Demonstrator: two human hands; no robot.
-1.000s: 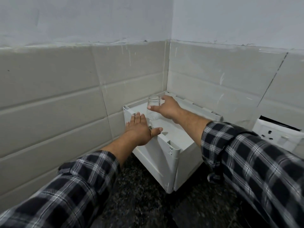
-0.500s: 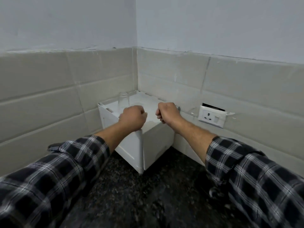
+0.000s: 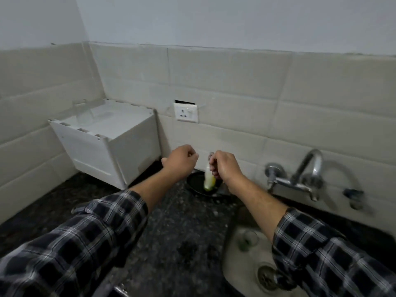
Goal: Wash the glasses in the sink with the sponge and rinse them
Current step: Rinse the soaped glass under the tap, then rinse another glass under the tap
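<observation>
Hands: left hand [image 3: 180, 161] fist-curled, empty; right hand [image 3: 224, 168] grips small bottle [image 3: 209, 180] over black dish [image 3: 196, 186]. Task item: glass [image 3: 246, 241] in sink [image 3: 235, 266], beneath right forearm.

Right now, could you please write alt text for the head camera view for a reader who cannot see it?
A person's right hand grips a small bottle of yellow-green liquid in a black dish on a dark counter, the left hand curled beside it. A glass sits in the steel sink below the tap.

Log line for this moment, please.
left hand: fisted, empty | right hand: grips yellow-green item over dark dish | glass: in sink
</observation>
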